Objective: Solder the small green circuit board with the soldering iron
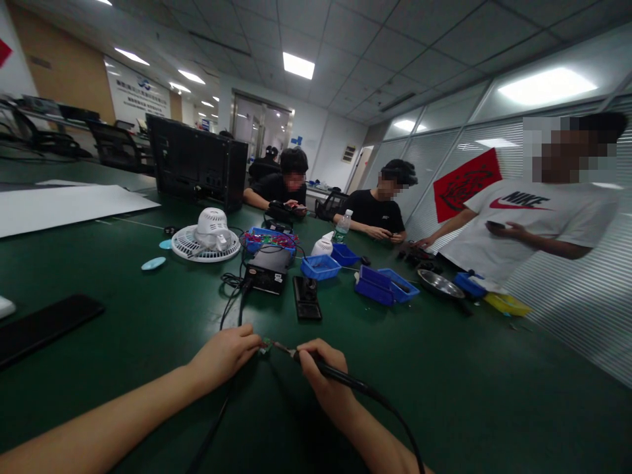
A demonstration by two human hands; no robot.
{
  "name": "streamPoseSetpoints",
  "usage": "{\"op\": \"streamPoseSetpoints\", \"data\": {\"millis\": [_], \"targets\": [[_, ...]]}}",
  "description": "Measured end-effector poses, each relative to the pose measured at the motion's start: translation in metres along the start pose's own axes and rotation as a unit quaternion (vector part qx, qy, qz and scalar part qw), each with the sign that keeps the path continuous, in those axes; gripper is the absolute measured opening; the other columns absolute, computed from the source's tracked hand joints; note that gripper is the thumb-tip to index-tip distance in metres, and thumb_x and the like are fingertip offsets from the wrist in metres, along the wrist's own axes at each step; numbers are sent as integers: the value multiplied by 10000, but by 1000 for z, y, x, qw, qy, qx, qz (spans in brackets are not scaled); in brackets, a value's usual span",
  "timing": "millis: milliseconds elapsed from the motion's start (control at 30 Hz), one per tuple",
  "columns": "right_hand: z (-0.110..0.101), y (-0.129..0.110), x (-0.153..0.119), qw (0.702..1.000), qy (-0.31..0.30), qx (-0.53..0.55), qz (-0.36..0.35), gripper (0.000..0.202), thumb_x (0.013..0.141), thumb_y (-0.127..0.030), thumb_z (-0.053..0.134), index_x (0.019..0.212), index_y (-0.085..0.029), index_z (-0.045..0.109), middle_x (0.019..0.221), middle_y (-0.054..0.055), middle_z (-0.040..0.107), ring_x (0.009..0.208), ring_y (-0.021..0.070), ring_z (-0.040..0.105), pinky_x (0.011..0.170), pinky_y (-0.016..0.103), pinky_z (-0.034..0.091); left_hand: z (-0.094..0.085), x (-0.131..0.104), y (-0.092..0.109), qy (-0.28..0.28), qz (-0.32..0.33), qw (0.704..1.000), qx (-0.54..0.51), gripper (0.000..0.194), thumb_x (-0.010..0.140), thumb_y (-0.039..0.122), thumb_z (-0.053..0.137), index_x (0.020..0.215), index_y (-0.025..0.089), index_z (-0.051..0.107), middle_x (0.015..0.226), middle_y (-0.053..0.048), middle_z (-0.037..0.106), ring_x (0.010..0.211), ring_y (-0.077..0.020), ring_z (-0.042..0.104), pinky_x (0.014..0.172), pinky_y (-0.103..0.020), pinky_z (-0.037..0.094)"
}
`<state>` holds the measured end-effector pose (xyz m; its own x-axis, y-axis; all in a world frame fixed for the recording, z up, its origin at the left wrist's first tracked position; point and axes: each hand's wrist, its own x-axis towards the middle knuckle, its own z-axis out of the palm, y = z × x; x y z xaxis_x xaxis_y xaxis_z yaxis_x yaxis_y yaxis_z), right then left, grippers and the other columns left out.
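On the green table, my left hand (224, 352) is closed, its fingertips pinching the left edge of a small green circuit board (265, 346). My right hand (328, 372) is wrapped round a black soldering iron (340, 376), held like a pen. The iron's metal tip points left and reaches the board's right side; whether it touches is too small to tell. A thick black cable runs from the iron's handle down past my right wrist. Beyond the hands stand a black soldering station (267, 271) and a black stand (307, 299).
A white fan part (212, 234), a blue tray of wires (270, 241), blue bins (375, 285), a bottle (342, 227), a metal pan (441, 284) and a yellow tray (508, 304) lie farther back. A black monitor stands at back left. Several people are across the table.
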<state>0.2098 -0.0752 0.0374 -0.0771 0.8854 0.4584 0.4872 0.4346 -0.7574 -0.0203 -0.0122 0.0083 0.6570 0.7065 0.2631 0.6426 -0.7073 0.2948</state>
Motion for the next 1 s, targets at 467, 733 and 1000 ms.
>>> {"op": "streamPoseSetpoints", "data": {"millis": [467, 733, 1000], "targets": [[2, -1, 4, 999, -29, -8, 19, 150, 790, -182, 567, 714, -171, 696, 644, 9, 666, 568, 130, 587, 558, 214, 450, 3, -1, -1, -7, -8, 1000, 9, 241, 949, 226, 391, 884, 216, 623, 811, -1, 547, 700, -127, 573, 629, -217, 415], [1, -2, 6, 997, -40, 44, 51, 56, 775, -176, 586, 743, -179, 632, 595, -37, 549, 517, 106, 484, 492, 196, 380, 1, 0, -1, -6, -9, 1000, 9, 236, 942, 218, 396, 854, 208, 614, 805, -1, 548, 700, -128, 571, 633, -216, 415], [4, 0, 3, 998, -39, 33, 49, 81, 774, -176, 594, 700, -178, 630, 583, -43, 516, 510, 102, 452, 495, 201, 357, 2, 0, -1, -1, -9, 1000, 15, 230, 947, 225, 403, 878, 209, 621, 819, -5, 559, 732, -135, 583, 650, -219, 415]]}}
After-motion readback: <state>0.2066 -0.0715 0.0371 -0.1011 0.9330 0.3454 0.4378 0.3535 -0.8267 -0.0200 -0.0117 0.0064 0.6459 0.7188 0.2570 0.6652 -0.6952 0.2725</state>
